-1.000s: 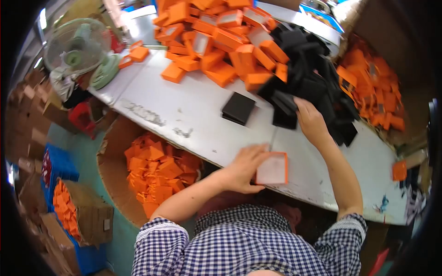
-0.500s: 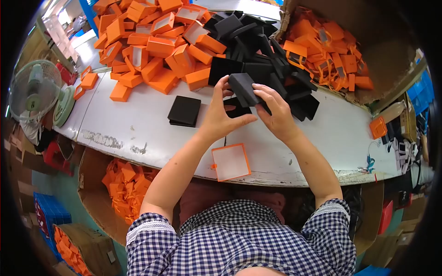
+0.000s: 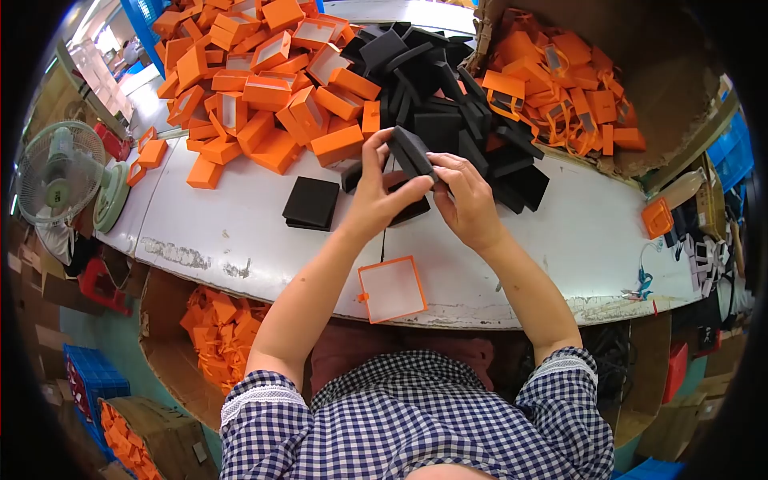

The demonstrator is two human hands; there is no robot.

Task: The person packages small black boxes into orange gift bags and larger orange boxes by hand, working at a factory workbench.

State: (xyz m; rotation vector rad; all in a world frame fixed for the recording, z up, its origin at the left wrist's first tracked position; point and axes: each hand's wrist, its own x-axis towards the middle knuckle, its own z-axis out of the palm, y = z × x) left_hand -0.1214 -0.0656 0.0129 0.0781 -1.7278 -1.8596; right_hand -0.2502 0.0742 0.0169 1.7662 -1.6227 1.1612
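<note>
A black foam pad [image 3: 410, 154] is held up tilted over the table between my two hands. My left hand [image 3: 374, 192] grips its left side, fingers at the far edge and thumb at the near end. My right hand [image 3: 468, 196] pinches its lower right end. Beneath my hands lies another black piece [image 3: 412, 206], partly hidden. A short stack of black pads [image 3: 311, 203] rests left of my left hand. Nearer me, an open orange box tray [image 3: 392, 290] with a white inside and a small tab lies by the table edge.
Behind my hands are a heap of orange boxes [image 3: 268, 92] and a pile of black pads [image 3: 438, 128]. A big carton [image 3: 672, 88] of orange pieces stands back right. On the left is a fan [image 3: 60, 168]; blue scissors [image 3: 642, 282] lie at right.
The black pad has been turned and tilted, and my left thumb has closed against its near end. The camera view has shifted slightly.
</note>
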